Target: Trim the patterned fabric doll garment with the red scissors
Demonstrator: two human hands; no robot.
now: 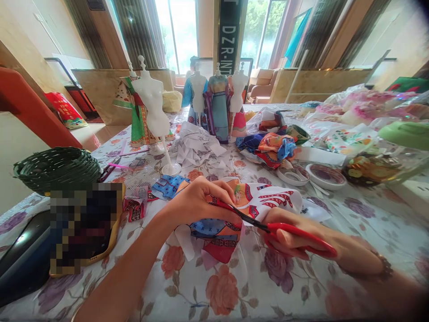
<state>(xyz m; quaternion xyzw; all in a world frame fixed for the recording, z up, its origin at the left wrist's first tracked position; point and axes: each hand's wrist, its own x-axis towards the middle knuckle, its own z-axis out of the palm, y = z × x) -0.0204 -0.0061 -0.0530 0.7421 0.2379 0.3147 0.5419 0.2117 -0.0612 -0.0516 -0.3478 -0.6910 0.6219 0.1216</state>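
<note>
Red-handled scissors (301, 235) sit in my right hand (288, 237), their dark blades pointing left into a piece of printed fabric (264, 194) with red, orange and white patterns. My left hand (204, 203) is closed on the fabric just beside the blade tips, its fingertips partly hidden by the cloth. Below that hand hangs a blue, orange and red part of the printed cloth (217, 230). Blue patterned cloth (169, 184) shows beyond my left wrist. A few pale scraps (186, 241) lie under the work on the flowered tablecloth (221, 286).
A bare white mini mannequin (152, 100) stands at the back left, near dressed ones. White scraps (197, 145) and colourful cloth (268, 145) are piled mid-table. Tape rolls (325, 176) lie at right. At left are a green basket (56, 170) and a yellow-cased phone (112, 237).
</note>
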